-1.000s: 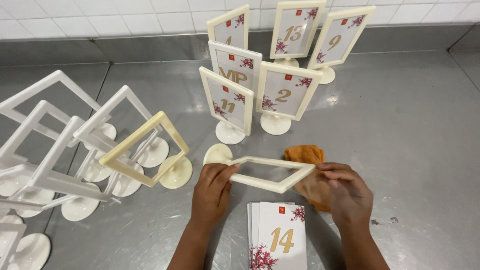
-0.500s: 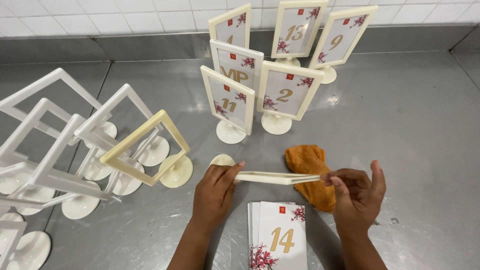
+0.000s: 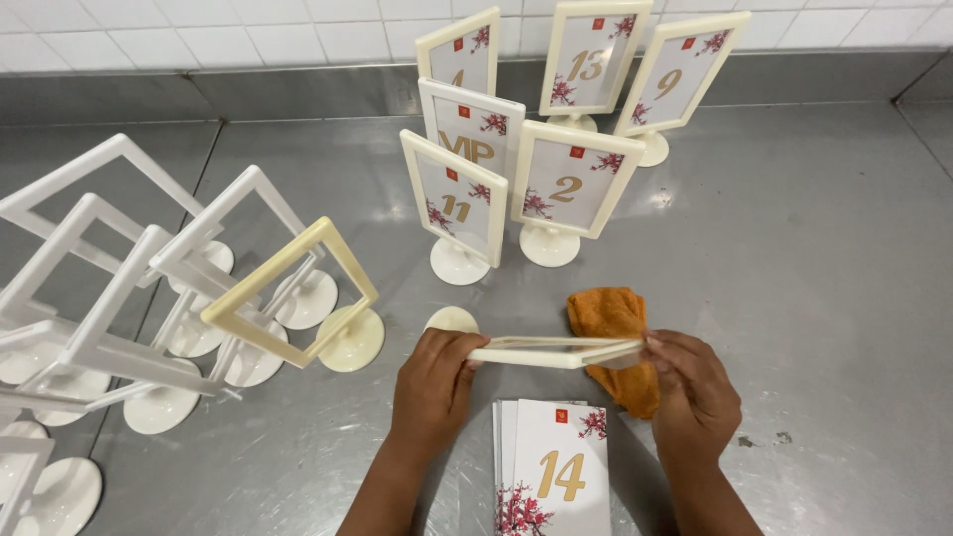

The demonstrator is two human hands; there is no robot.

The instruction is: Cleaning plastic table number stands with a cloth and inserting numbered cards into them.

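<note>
I hold a cream frame stand [image 3: 551, 351] flat, edge-on, over the steel counter. My left hand [image 3: 432, 382] grips its base end, with the round foot [image 3: 452, 320] showing beyond my fingers. My right hand [image 3: 693, 389] pinches the frame's other end, fingers closed on its rim. An orange cloth [image 3: 617, 333] lies under and behind the frame, partly hidden by my right hand. A stack of white cards with red blossom print [image 3: 552, 469] lies on the counter between my forearms.
Several filled card stands [image 3: 556, 174] stand at the back centre. Several empty white frame stands [image 3: 149, 288] and one cream stand [image 3: 298, 293] crowd the left. A white tiled wall [image 3: 199, 40] runs along the counter's [image 3: 824, 258] far edge.
The frame has tipped from an open, face-up view to flat and edge-on. My right hand has closed its fingers on the frame's end, over the cloth.
</note>
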